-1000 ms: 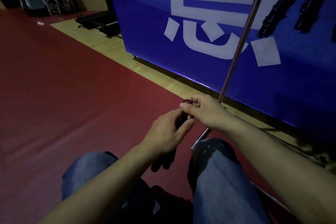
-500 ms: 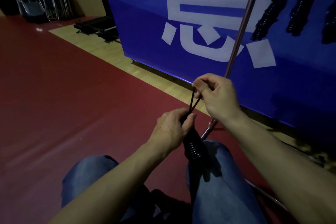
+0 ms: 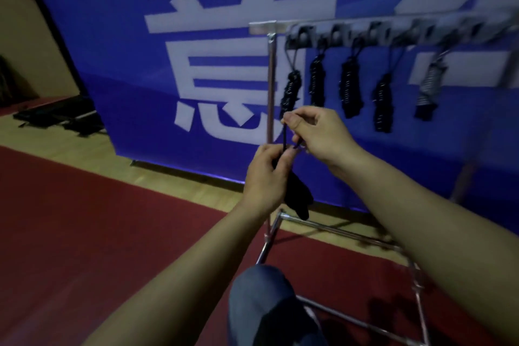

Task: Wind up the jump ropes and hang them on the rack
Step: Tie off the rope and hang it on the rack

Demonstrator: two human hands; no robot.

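A wound-up black jump rope [image 3: 298, 197] hangs from my left hand [image 3: 266, 177], which grips its upper end. My right hand [image 3: 317, 132] pinches the rope's thin loop [image 3: 284, 135] just above the left hand, pulling it upward. Behind the hands stands the metal rack [image 3: 271, 76], its top bar [image 3: 393, 26] carrying a row of hooks. Several wound ropes hang from those hooks: black ones [image 3: 349, 87] and one lighter striped one [image 3: 428, 87] at the right.
A large blue banner [image 3: 112, 36] with white characters stands behind the rack. The rack's base tubes [image 3: 337, 229] lie on the red floor near my knee [image 3: 261, 298]. A dark case [image 3: 59, 116] lies on the wooden floor at the left.
My view has tilted up, bringing the rack's top bar and hanging ropes into sight. Both hands have risen from my lap, and the right hand has drawn the loop out of the bundle.
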